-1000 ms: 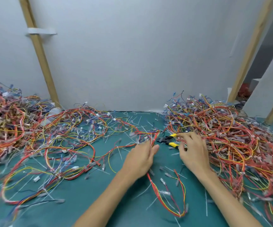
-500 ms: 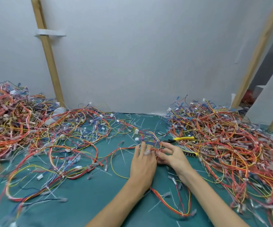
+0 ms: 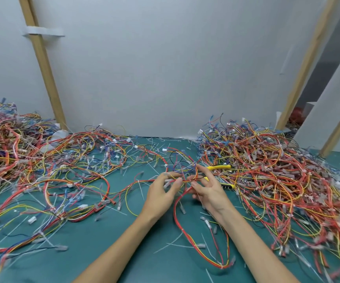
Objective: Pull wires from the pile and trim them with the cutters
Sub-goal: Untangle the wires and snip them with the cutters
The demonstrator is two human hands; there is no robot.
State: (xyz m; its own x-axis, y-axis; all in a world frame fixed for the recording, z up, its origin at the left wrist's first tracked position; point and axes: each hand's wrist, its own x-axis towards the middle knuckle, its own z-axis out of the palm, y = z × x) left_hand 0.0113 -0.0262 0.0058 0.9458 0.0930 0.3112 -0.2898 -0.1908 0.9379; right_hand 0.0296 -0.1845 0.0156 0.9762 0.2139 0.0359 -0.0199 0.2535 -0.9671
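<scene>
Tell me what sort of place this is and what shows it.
Most likely a makeshift workbench for sorting or reworking wiring, not a home table. A green cutting mat covers it, heaps of coloured wires lie on both sides, and yellow-handled cutters rest by the hands. Plain white boards on bare wooden struts wall it in.

left hand and right hand pinching wire bundle, cutters beside

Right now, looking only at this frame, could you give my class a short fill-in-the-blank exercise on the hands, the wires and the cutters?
1. Both hands, left hand and right hand, pinch one thin bundle of red and yellow wires; the cutters are in ____ hand.
2. The cutters have ____ handles.
3. The cutters lie on the person's ____ side.
4. The flat work mat is ____.

Missing words: neither; yellow; right; green
</scene>
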